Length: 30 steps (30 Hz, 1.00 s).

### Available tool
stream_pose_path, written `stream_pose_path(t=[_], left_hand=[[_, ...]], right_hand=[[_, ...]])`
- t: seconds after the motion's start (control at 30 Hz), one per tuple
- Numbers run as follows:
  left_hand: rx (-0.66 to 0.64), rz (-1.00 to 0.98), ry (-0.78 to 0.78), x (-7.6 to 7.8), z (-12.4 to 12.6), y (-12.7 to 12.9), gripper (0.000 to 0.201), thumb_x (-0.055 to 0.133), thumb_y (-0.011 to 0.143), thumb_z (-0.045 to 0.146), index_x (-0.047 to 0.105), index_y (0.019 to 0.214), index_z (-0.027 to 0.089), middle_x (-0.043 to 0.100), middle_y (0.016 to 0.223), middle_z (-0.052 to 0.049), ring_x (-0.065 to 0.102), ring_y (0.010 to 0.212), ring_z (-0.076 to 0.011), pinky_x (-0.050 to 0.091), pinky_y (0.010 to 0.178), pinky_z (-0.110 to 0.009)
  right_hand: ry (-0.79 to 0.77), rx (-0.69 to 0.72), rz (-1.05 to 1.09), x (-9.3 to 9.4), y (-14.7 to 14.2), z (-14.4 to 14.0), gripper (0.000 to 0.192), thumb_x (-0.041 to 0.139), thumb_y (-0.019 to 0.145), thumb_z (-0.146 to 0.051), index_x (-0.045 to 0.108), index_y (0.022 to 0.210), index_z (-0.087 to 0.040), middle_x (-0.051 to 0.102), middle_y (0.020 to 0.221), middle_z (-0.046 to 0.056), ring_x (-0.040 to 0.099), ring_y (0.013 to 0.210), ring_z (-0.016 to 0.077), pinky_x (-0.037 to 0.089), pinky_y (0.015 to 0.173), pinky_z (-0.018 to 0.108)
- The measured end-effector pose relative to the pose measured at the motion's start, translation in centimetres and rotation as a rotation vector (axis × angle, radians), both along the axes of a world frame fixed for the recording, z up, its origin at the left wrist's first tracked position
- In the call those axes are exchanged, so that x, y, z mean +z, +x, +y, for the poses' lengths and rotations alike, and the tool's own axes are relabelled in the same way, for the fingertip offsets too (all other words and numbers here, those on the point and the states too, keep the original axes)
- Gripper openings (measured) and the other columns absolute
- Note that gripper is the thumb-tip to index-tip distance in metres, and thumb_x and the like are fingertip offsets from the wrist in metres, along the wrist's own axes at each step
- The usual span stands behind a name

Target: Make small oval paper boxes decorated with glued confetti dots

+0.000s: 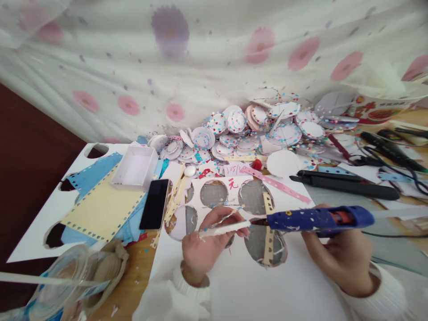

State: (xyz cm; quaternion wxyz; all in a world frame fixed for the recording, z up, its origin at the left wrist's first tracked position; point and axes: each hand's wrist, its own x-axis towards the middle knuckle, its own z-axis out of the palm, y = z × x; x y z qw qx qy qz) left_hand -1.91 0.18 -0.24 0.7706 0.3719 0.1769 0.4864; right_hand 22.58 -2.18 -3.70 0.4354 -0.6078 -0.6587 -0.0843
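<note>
My right hand (337,254) is wrapped round a blue hot glue gun (301,220), whose nozzle points left. In front of me, my left hand (207,245) pinches a white disc (225,228) seen nearly edge-on, with thin strands and bits along its rim. The nozzle tip is close to the disc's right edge; whether it touches I cannot tell. Below both hands lies a white sheet (267,290) with round holes cut in it. A yellow strip with dark hearts (269,240) shows across two of the holes.
A heap of white paper discs with coloured dots (234,122) lies at the back. To the left are a phone (154,204), a white open box (133,167), yellow paper (103,203) and a clear plastic cup (63,276). A black flat iron (347,183) and cables lie right.
</note>
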Motion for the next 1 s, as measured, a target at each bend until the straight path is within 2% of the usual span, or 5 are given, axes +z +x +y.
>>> stream_pose_path(t=[0.2,0.53,1.0], left_hand=[[0.021,0.031,-0.050,-0.03,-0.03,-0.14,0.063,0.059,0.068,0.065,0.067,0.108,0.018,0.063,0.103,-0.013,0.060,0.090,-0.0322,0.044,0.081,-0.045],[-0.004,-0.031,-0.028,-0.16,0.10,-0.03,0.059,0.056,0.073,0.060,0.066,0.112,0.018,0.064,0.106,-0.012,0.062,0.092,-0.0312,0.044,0.083,-0.042],[-0.001,0.068,-0.017,-0.39,0.07,0.12,0.059,0.054,0.073,0.062,0.066,0.108,0.017,0.062,0.104,-0.013,0.058,0.089,-0.0313,0.040,0.082,-0.044]], right_hand=[[-0.003,0.000,0.004,0.00,-0.09,-0.01,0.010,0.054,0.081,-0.032,0.049,0.077,-0.024,0.056,0.049,-0.001,0.053,0.038,0.0203,0.038,0.040,0.030],[0.000,0.019,0.024,0.40,-0.23,0.18,0.011,0.055,0.080,-0.031,0.049,0.073,-0.024,0.057,0.048,-0.001,0.054,0.037,0.0191,0.037,0.038,0.028],[0.045,0.037,0.009,0.08,-0.01,0.27,0.008,0.055,0.082,-0.029,0.055,0.084,-0.021,0.058,0.053,0.000,0.057,0.042,0.0196,0.042,0.040,0.028]])
